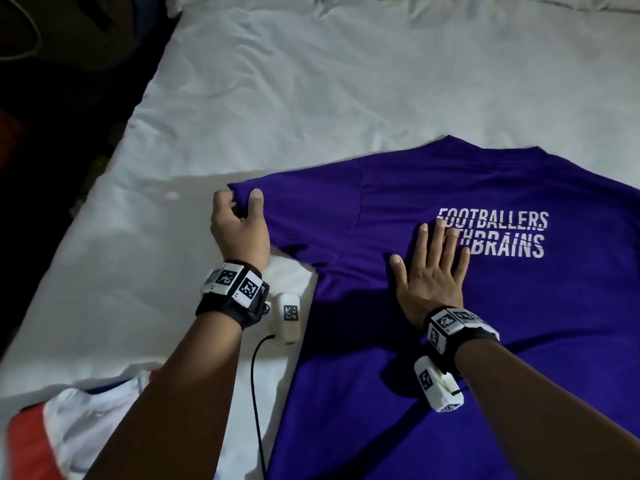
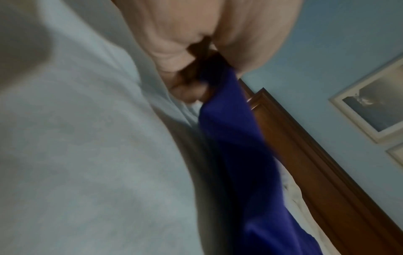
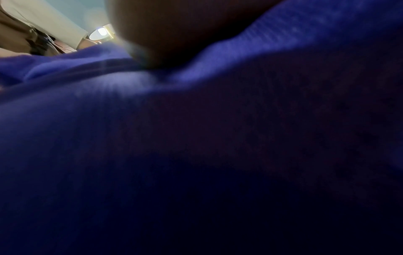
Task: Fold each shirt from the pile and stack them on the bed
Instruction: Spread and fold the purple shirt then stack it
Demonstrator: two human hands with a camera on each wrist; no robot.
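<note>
Purple shirt [image 1: 433, 188] with white lettering; white bedsheet [image 1: 277, 98].

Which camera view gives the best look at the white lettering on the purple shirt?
The head view: the white lettering on the purple shirt is sharp there, though the right hand covers its left end. The left wrist and right wrist views show only plain purple cloth, no letters.

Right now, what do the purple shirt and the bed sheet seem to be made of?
Purple shirt: seemingly matte knit cotton or blend; fine ribbing in the right wrist view, soft folds. Bed sheet: seemingly thin white woven fabric, matte, finely creased.
</note>
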